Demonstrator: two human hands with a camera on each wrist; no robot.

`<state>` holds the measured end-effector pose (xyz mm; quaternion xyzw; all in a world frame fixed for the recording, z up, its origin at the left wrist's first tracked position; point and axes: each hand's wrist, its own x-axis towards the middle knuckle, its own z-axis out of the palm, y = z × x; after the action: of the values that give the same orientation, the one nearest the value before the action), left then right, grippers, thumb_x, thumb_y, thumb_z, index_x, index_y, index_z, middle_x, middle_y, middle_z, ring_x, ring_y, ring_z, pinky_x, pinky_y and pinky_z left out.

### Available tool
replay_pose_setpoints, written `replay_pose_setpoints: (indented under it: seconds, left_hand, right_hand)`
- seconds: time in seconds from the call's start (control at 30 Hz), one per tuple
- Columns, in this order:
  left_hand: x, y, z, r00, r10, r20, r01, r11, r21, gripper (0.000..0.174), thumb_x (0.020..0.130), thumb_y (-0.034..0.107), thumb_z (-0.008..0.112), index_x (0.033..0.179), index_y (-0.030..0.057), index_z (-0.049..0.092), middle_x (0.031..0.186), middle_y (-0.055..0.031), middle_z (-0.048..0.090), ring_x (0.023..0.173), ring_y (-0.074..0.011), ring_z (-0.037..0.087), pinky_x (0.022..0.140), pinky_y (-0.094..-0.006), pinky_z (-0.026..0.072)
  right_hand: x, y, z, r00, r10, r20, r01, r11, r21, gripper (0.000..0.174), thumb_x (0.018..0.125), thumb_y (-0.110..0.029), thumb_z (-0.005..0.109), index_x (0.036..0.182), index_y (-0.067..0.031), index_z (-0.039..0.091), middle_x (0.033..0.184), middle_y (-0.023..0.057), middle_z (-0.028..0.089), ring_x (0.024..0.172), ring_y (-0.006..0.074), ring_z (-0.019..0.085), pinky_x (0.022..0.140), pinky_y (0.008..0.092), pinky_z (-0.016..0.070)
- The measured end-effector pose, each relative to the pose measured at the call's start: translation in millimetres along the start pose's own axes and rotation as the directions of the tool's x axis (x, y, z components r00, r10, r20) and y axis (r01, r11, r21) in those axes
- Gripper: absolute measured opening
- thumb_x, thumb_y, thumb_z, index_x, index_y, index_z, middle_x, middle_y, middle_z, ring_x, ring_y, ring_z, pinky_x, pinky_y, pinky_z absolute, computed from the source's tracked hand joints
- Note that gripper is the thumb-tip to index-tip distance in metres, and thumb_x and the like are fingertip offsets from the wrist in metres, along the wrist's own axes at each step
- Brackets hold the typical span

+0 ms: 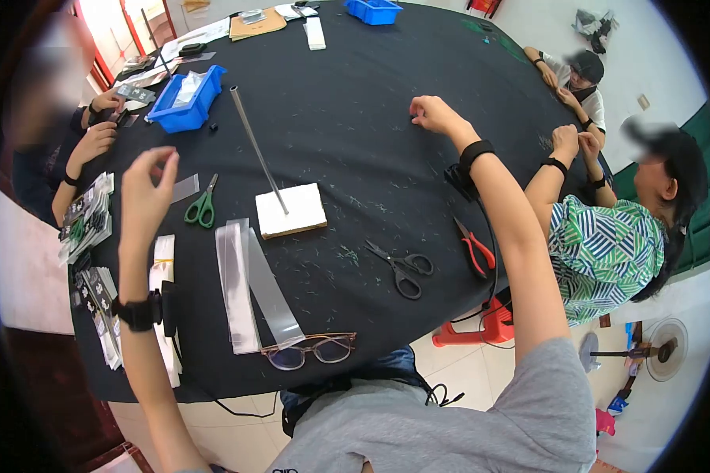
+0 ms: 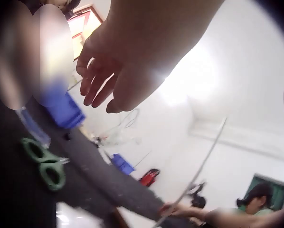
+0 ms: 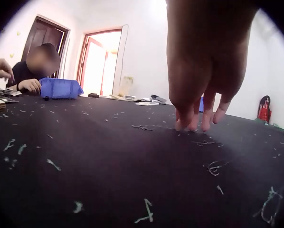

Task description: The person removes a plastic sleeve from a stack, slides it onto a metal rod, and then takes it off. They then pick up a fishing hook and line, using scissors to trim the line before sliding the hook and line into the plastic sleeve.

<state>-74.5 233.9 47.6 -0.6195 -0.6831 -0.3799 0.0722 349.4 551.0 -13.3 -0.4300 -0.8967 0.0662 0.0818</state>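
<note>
My left hand is raised over the left side of the table. Its fingers bend loosely, and nothing shows between them in the left wrist view. Nearest to it are the green-handled scissors and a clear plastic strip. My right hand reaches far across the black cloth. In the right wrist view its fingers point down, tips right at the cloth among green thread scraps; I cannot tell whether they pinch anything. Between the hands, a metal rod rises from a white block.
Black scissors, red-handled pliers, clear strips and eyeglasses lie near the front edge. Packaged items are piled at left. A blue bin holds a clear bag. Other people sit at left and right.
</note>
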Motion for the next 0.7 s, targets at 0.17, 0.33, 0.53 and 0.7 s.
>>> replay_pose_setpoints:
  seconds: [0.17,0.33,0.53,0.7]
  left_hand:
    - [8.2,109.7,-58.0,0.972,0.082,-0.219,-0.108,0.988,-0.109,0.019,0.092,0.014,0.057,0.103,0.0041,0.069,0.089,-0.0039,0.069,0.078,-0.0079,0.061,0.061,-0.0199,0.0390]
    - [-8.2,147.2,-77.1,0.967,0.138,-0.214,-0.158,0.984,-0.083,0.024,0.096,0.014,0.051,0.112,0.0027,0.065,0.096,-0.0057,0.066,0.086,-0.0084,0.059,0.078,-0.0225,0.0433]
    - [-15.8,154.6,-72.6,0.965,0.063,-0.253,-0.113,0.975,-0.190,0.022,0.095,0.011,0.051,0.109,0.0020,0.066,0.091,-0.0056,0.066,0.086,-0.0086,0.060,0.079,-0.0223,0.0437]
    - [-19.5,146.4,-67.5,0.986,-0.031,-0.161,-0.006,0.974,-0.226,0.021,0.095,0.010,0.051,0.106,0.0041,0.067,0.086,-0.0043,0.066,0.080,-0.0061,0.058,0.072,-0.0176,0.0408]
  right_hand:
    - [10.9,4.9,-2.7,0.986,0.057,0.154,-0.071,0.994,0.086,0.018,0.079,-0.012,0.070,0.094,-0.0060,0.064,0.082,0.0077,0.063,0.079,0.0238,0.060,0.072,0.0362,0.0477]
    - [17.6,19.6,5.7,0.970,0.080,0.231,-0.111,0.986,0.122,0.016,0.081,-0.017,0.068,0.093,-0.0063,0.064,0.084,0.0068,0.064,0.081,0.0217,0.059,0.072,0.0355,0.0473]
    - [18.0,15.9,0.6,0.971,0.100,0.215,-0.128,0.985,0.120,0.012,0.084,-0.014,0.063,0.091,-0.0040,0.061,0.082,0.0082,0.064,0.083,0.0223,0.060,0.072,0.0353,0.0470]
    - [1.0,-11.1,-29.0,0.996,0.006,0.085,-0.032,0.949,0.315,0.005,0.086,-0.005,0.057,0.088,-0.0010,0.054,0.067,0.0063,0.062,0.067,0.0181,0.061,0.063,0.0323,0.0467]
